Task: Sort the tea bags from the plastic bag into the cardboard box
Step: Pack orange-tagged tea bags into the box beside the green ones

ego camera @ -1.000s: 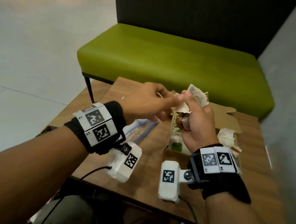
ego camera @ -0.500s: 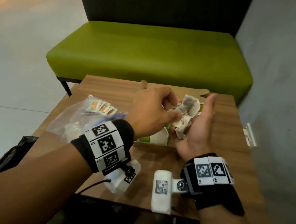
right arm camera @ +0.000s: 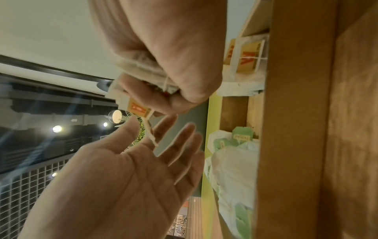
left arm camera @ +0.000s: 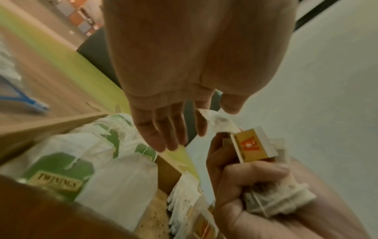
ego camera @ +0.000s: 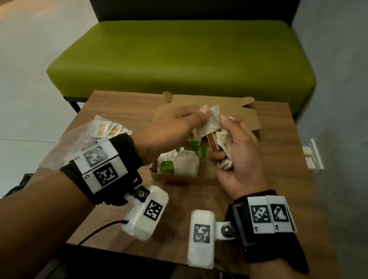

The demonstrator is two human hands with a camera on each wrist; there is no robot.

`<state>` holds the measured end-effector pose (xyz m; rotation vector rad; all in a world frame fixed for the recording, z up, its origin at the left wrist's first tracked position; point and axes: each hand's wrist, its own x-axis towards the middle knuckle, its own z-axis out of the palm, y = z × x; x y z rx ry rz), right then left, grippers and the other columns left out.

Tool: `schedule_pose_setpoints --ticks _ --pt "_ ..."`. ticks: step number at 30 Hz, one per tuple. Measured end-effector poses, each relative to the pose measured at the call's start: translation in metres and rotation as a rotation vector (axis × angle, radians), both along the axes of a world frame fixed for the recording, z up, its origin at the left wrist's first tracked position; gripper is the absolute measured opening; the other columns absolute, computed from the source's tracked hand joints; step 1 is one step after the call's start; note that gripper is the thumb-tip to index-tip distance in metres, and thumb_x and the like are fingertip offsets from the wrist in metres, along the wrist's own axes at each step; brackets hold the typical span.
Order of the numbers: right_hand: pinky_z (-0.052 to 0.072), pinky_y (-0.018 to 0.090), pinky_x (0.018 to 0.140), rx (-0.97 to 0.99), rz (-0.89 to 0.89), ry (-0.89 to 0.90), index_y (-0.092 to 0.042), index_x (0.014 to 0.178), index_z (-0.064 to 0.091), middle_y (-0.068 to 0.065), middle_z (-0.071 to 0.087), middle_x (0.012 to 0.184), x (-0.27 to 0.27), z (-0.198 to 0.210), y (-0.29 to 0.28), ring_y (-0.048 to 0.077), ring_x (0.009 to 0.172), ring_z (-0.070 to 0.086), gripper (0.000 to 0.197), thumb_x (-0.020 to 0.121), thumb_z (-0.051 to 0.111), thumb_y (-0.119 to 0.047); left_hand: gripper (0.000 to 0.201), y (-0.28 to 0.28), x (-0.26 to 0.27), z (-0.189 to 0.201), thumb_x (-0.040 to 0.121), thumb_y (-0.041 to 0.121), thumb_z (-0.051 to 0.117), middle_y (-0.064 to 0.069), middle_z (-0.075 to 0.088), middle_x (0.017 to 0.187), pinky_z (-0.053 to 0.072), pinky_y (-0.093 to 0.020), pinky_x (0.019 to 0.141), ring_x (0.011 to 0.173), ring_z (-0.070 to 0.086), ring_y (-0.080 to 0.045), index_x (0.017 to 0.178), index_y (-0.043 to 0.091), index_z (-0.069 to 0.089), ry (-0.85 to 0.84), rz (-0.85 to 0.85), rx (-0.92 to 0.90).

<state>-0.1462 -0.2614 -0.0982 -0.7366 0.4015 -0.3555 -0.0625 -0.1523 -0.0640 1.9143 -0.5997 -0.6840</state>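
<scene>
An open cardboard box (ego camera: 182, 179) sits mid-table, with green-tagged tea bags (ego camera: 180, 166) in its left compartment (left arm camera: 85, 177) and yellow-tagged ones (right arm camera: 248, 56) in another. Both hands hover over it. My right hand (ego camera: 224, 142) grips a crumpled bunch of tea bags (left arm camera: 274, 202) with a yellow-red tag (left arm camera: 252, 146) sticking out. My left hand (ego camera: 207, 116) pinches the corner of one tea bag (ego camera: 213, 122) from that bunch between thumb and forefinger, its other fingers (left arm camera: 163, 134) straight. The clear plastic bag (ego camera: 77, 139) with several red-tagged bags lies left of the box.
The small wooden table (ego camera: 280, 166) stands against a grey wall (ego camera: 357, 115) on the right. A green bench (ego camera: 189, 53) stands just beyond the table. Pale floor lies to the left. A wall socket (ego camera: 313, 156) is beside the table's right edge.
My right fingers have curled round the bunch, which they held loosely before. My left thumb and forefinger have risen with one tea bag. The head view has tilted down toward the box.
</scene>
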Motion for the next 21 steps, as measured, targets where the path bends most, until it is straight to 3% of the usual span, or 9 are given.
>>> schedule_pose_setpoints --ticks 5,12,15,18,20,21 --pt "0.033 0.016 0.033 0.038 0.011 -0.028 -0.016 0.086 0.057 0.004 0.065 0.077 0.004 -0.003 -0.001 0.013 0.054 0.058 0.012 0.097 0.061 -0.016 0.009 0.002 0.002 0.002 0.095 0.022 0.063 0.002 0.067 0.075 0.046 -0.024 0.055 0.065 0.06 -0.01 0.091 0.015 0.067 0.009 0.039 -0.094" --pt "0.031 0.015 0.032 0.042 -0.078 0.067 -0.019 0.083 0.059 -0.004 0.059 0.07 0.001 -0.009 -0.016 0.003 0.043 0.046 0.02 0.094 0.064 -0.036 0.018 0.009 0.012 0.01 0.1 0.019 0.056 -0.001 0.066 0.078 0.052 -0.024 0.056 0.066 0.06 -0.009 0.09 0.017 0.07 -0.082 0.14 -0.151" --pt "0.029 0.015 0.032 -0.01 -0.109 0.1 -0.018 0.077 0.057 -0.005 0.055 0.066 -0.001 -0.012 -0.022 0.004 0.043 0.042 0.023 0.095 0.065 -0.03 0.007 0.013 0.015 0.016 0.094 0.018 0.064 -0.003 0.065 0.079 0.048 -0.021 0.048 0.06 0.061 -0.007 0.094 0.013 0.069 -0.118 0.204 -0.161" --pt "0.029 0.017 0.033 -0.135 -0.031 0.046 -0.017 0.074 0.054 -0.003 0.053 0.066 -0.002 -0.012 -0.022 0.006 0.041 0.042 0.023 0.095 0.065 -0.019 0.019 0.014 0.016 0.02 0.088 0.018 0.072 -0.002 0.064 0.076 0.04 -0.018 0.04 0.049 0.057 -0.006 0.099 0.005 0.066 -0.18 0.208 -0.14" --pt "0.038 0.019 0.038 -0.222 0.061 0.004 -0.015 0.081 0.06 -0.001 0.055 0.067 -0.001 -0.012 -0.017 0.007 0.043 0.048 0.012 0.091 0.067 -0.017 0.018 0.013 0.013 0.021 0.084 0.016 0.075 -0.004 0.065 0.077 0.04 -0.015 0.041 0.048 0.056 -0.005 0.097 0.005 0.067 -0.226 0.166 -0.135" --pt "0.047 0.023 0.046 -0.256 0.1 -0.002 -0.014 0.089 0.066 0.0 0.057 0.068 0.0 -0.011 -0.014 0.008 0.05 0.054 0.007 0.087 0.07 -0.02 0.018 0.012 0.013 0.021 0.083 0.015 0.076 -0.005 0.067 0.077 0.04 -0.014 0.042 0.049 0.057 -0.005 0.096 0.006 0.067 -0.244 0.146 -0.133"
